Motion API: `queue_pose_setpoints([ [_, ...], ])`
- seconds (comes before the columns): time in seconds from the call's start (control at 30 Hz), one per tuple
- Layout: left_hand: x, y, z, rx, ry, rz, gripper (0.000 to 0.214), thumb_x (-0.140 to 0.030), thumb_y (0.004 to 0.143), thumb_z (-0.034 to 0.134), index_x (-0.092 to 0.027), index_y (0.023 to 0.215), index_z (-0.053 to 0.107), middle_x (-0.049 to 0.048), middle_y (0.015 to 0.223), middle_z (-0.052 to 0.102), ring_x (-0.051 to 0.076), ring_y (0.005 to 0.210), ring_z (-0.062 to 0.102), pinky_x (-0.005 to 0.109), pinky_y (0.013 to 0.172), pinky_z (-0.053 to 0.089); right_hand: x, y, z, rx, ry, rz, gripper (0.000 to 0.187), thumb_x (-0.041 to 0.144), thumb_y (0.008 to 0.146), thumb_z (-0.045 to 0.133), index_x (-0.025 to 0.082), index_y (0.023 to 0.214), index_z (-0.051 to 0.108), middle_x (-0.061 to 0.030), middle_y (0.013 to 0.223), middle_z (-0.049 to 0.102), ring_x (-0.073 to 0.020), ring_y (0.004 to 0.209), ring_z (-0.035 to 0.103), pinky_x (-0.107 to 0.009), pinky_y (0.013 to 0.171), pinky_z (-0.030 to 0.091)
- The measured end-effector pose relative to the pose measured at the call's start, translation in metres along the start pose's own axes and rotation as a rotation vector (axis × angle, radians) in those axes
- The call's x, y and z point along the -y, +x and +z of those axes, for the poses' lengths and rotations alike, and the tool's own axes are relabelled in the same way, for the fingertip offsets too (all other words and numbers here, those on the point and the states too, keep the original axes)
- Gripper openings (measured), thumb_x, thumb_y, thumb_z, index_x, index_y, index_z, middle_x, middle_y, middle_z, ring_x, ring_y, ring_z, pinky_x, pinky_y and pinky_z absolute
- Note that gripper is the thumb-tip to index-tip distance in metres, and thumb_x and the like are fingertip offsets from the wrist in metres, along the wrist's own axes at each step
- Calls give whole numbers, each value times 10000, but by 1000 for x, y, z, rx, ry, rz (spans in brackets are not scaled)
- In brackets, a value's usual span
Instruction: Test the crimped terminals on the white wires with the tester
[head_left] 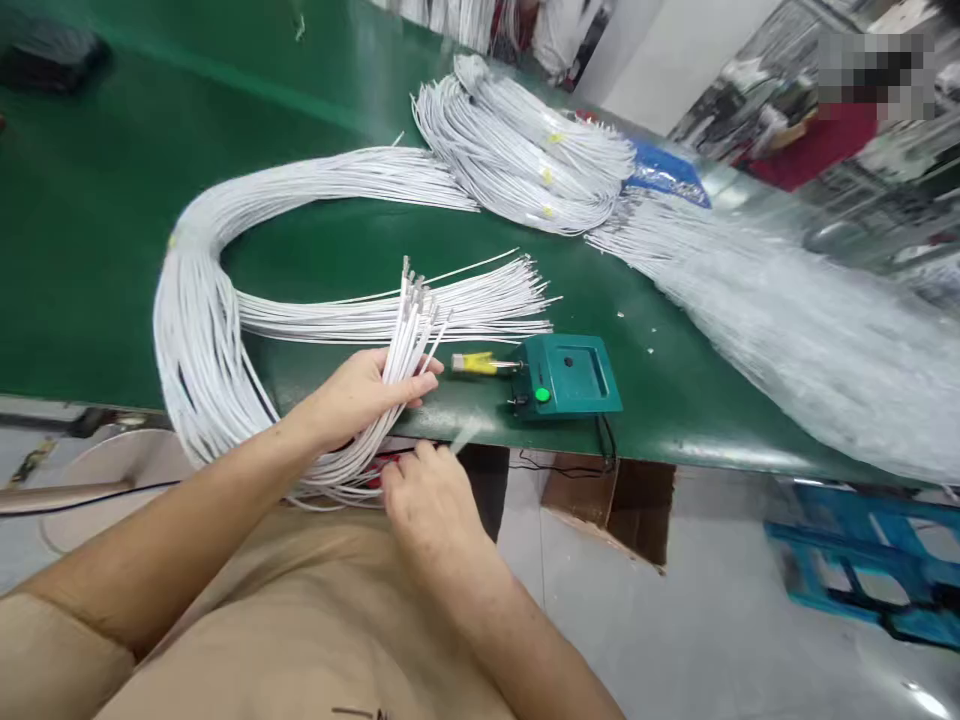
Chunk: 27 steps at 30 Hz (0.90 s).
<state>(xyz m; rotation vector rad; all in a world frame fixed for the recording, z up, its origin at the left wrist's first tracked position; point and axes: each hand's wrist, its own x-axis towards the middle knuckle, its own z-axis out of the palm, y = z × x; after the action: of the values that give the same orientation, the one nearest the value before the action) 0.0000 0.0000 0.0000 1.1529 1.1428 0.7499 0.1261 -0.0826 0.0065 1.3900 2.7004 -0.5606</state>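
Observation:
My left hand (375,393) is wrapped round a bundle of white wires (409,335), whose greyish ends point up above my fingers. Lower down, those wires curve toward the table's front edge and my lap. My right hand (427,490) is closed just below that edge, close to the hanging wires. A blurred, whitish translucent strip (466,432) shows at its fingertips; what the fingers grip is hidden. A long looped hank of white wires (196,300) lies to the left, its loose ends (510,300) fanned out behind my left hand.
A small green device (574,375) with a yellow-wrapped tip (476,363) stands right of my hands. Coiled wires (525,150), a blue bag (664,172) and plastic-covered wires (810,300) lie beyond on the green table (90,230). Below are a cardboard box (607,510) and blue crates (870,560). A person (821,145) is far right.

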Motion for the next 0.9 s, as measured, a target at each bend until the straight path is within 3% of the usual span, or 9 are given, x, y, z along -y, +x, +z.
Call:
queue_pose_setpoints([
  [0.1, -2, -8, -1, 0, 54, 21, 436, -466, 721, 687, -173, 1043, 674, 64, 970, 695, 210, 884, 634, 326, 795, 476, -7, -10, -26, -18, 247, 96, 187, 294, 819, 571, 173, 691, 634, -26, 673, 659, -161, 624, 571, -279, 561, 350],
  [0.17, -3, -12, 0, 5, 79, 46, 436, -456, 722, 686, -169, 1051, 673, 66, 987, 699, 217, 907, 632, 336, 831, 466, -18, -9, -40, -272, 422, 278, 290, 310, 873, 500, 179, 636, 603, 3, 609, 612, -114, 556, 512, -255, 546, 340],
  [0.23, -4, -17, 2, 15, 100, 70, 418, -445, 722, 687, -168, 1035, 676, 61, 988, 700, 223, 914, 632, 342, 845, 462, -32, 0, -51, -573, 636, 402, 223, 373, 857, 535, 187, 780, 629, 21, 642, 604, -93, 549, 489, -232, 561, 374],
  [0.33, -6, -23, 5, 47, 141, 71, 380, -434, 732, 679, -175, 1011, 671, 46, 928, 697, 221, 865, 635, 347, 813, 465, -46, 15, -57, -739, 983, 401, 221, 394, 780, 630, 185, 853, 626, 34, 674, 600, -77, 520, 466, -218, 542, 398],
  [0.47, -11, -27, 6, 3, 90, 123, 316, -428, 755, 663, -169, 935, 643, 35, 901, 677, 201, 863, 623, 323, 812, 456, -44, 26, -52, -745, 1225, 361, 182, 338, 722, 685, 166, 706, 625, 32, 659, 593, -60, 494, 430, -210, 501, 375],
  [0.7, -13, -21, 8, -100, -48, 137, 256, -311, 679, 734, -164, 773, 548, -15, 747, 597, 134, 723, 573, 250, 688, 450, -39, 26, -33, -666, 1386, 278, 160, 317, 784, 628, 172, 748, 685, 27, 663, 552, -65, 547, 412, -228, 540, 342],
  [0.9, -11, -23, 9, -117, -53, 158, 217, -278, 714, 697, -163, 759, 519, -17, 740, 574, 131, 712, 583, 269, 690, 470, -38, 29, -26, -527, 1916, 337, 129, 270, 725, 657, 145, 738, 687, 61, 554, 340, -54, 508, 349, -201, 464, 252],
])
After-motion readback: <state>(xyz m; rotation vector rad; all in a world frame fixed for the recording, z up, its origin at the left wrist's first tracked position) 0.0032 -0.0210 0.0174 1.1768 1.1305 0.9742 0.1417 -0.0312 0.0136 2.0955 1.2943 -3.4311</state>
